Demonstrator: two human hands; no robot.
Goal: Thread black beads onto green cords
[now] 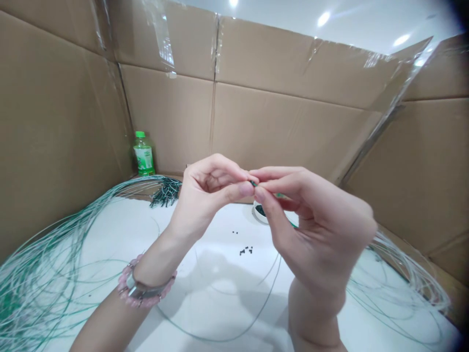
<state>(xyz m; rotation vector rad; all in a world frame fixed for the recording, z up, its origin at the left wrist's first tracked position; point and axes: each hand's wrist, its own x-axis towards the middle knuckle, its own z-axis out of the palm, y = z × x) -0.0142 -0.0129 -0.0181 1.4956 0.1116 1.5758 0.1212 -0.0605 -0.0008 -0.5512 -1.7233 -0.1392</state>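
My left hand (214, 188) and my right hand (304, 210) meet fingertip to fingertip above the white table. Both pinch a small dark green piece (253, 183), mostly covered by the fingers, so its exact kind does not show. Below my right hand a thin wire (269, 293) loops down across the table; its upper end is hidden behind the hand. Partly behind my right fingers stands a white bowl (257, 216) holding dark small pieces. Several tiny black pieces (246, 251) lie loose on the tabletop under my hands.
Long green and white wires (78, 234) spread over the left side, their dark ends bunched (164, 191) at the back. More wires (406, 274) curve along the right. A green-capped bottle (143, 154) stands in the back left corner. Cardboard walls (293, 112) surround the white table (216, 303).
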